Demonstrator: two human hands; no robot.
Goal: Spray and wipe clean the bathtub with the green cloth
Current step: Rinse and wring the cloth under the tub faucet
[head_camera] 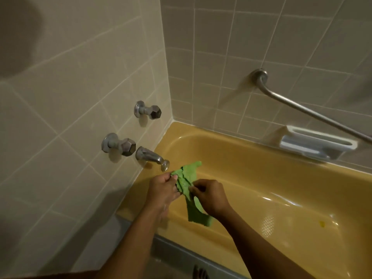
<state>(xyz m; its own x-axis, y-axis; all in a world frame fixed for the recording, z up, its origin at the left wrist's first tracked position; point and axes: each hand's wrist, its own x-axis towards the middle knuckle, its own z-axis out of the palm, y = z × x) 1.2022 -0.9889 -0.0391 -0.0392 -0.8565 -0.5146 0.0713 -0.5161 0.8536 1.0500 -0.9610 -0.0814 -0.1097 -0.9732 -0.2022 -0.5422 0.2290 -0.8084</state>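
A crumpled green cloth (pixel 188 179) hangs in the air over the left end of the yellow bathtub (pixel 281 178), just below the spout. My left hand (pixel 162 187) grips its upper bunch. My right hand (pixel 210 196) pinches a fold at the cloth's middle, and the loose tail dangles below between my wrists. No spray bottle shows in the head view.
A chrome spout (pixel 150 157) and two faceted tap handles (pixel 125 147) (pixel 152 111) stick out of the tiled wall on the left. A slanted metal grab bar (pixel 302 109) and a white soap dish (pixel 318 142) are on the far wall. A small yellow spot (pixel 322 223) lies in the tub.
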